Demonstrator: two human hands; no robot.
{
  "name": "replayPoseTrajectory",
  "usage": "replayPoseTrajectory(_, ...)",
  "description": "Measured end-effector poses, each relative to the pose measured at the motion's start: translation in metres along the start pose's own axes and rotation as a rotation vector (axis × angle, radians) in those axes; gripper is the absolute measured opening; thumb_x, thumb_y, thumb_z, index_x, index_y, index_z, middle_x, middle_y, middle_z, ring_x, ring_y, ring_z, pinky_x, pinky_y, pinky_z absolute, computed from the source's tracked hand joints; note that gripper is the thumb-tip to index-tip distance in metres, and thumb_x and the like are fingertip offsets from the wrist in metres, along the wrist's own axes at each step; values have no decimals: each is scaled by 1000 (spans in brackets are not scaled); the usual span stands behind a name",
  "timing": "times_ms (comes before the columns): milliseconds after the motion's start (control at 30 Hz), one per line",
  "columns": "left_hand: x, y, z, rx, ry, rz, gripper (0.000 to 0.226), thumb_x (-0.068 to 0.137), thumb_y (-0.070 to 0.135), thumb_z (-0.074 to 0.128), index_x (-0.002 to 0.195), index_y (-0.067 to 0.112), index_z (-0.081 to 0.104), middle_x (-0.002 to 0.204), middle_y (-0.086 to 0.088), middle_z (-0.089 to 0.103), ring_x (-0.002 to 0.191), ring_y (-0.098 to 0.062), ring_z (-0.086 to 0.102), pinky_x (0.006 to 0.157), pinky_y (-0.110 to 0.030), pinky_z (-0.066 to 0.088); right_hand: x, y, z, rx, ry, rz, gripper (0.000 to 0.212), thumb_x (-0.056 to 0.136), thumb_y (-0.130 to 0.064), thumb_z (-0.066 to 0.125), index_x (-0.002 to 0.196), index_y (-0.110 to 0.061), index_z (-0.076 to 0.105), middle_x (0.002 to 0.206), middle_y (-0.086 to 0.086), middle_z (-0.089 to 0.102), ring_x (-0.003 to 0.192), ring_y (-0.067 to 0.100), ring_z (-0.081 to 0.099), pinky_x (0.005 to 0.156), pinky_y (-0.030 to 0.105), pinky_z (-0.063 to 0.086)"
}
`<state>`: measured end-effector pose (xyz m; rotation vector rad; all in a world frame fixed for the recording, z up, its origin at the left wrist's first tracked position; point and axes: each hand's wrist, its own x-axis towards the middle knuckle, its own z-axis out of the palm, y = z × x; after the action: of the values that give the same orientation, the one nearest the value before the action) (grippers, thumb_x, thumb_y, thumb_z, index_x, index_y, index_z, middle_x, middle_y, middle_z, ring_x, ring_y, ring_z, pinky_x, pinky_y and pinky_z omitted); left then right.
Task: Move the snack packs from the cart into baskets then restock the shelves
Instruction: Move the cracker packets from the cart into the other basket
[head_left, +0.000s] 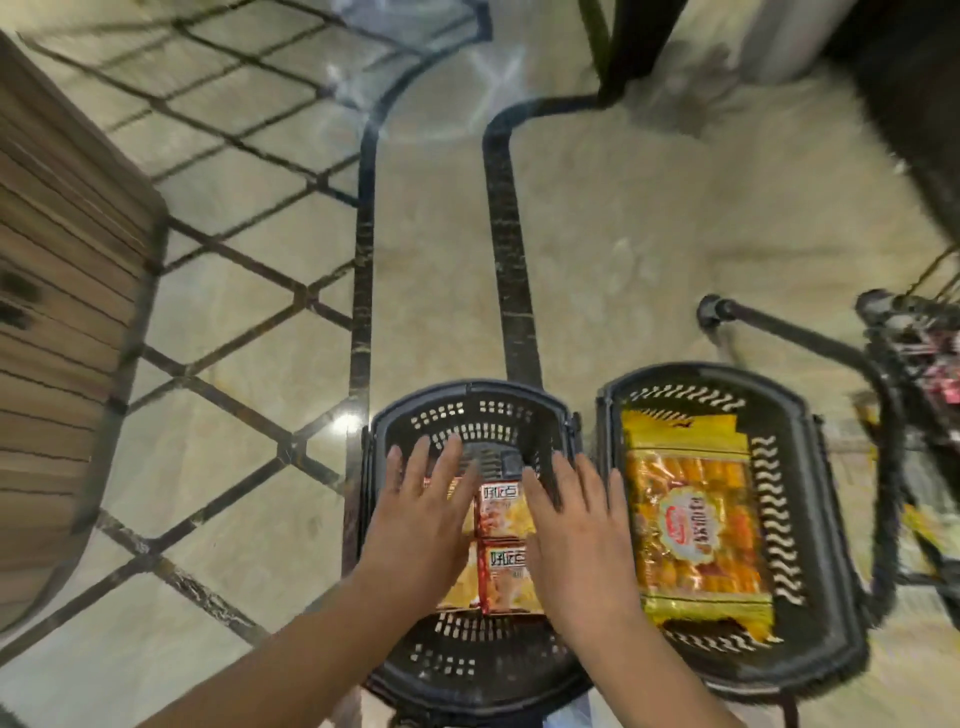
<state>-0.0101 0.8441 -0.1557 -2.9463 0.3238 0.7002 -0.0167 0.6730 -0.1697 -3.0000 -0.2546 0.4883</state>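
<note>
Clearly, two snack packs (506, 569) carry red Chinese-character labels.

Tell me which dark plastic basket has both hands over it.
The left dark plastic basket, holding small red-and-yellow snack packs, under the left hand and right hand. The right basket holds one large golden pack.

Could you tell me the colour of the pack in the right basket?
The pack is orange and gold; head view.
</note>
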Motion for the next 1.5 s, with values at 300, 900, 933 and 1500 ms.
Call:
replayPoseTrajectory(300,-110,34,-166,21,369,115,76,86,50,70,152,22,46,164,-10,35,148,-38,35,122,-59,27,-100,23,-171,53,301,-17,59,84,-37,71,140,-24,56,149,12,49,143,33,38,120,56,27)
replayPoseTrajectory(900,-225,159,-207,50,466,547,77,100,54,48,164,26,14,172,-7,-2,158,-35,-2,126,-57,-2,-334,70,-204,100,466,438,59,92,-49,60,146,-30,46,150,2,45,144,24,34,122,49,22)
replayPoseTrajectory(933,-232,171,-206,47,458,577,77,100,54,47,164,26,14,172,-7,-2,158,-35,-2,126,-57,-2,-349,73,-204,112,464,466,60,92,-49,60,147,-31,44,151,1,43,145,23,32,122,49,20)
replayPoseTrajectory(1500,-348,485,-178,196,368,877,72,100,56,48,160,27,20,173,-6,-1,158,-33,0,127,-57,3,-620,250,-152,260,537,835,59,97,-49,55,152,-35,38,158,-2,35,150,20,24,124,42,9)
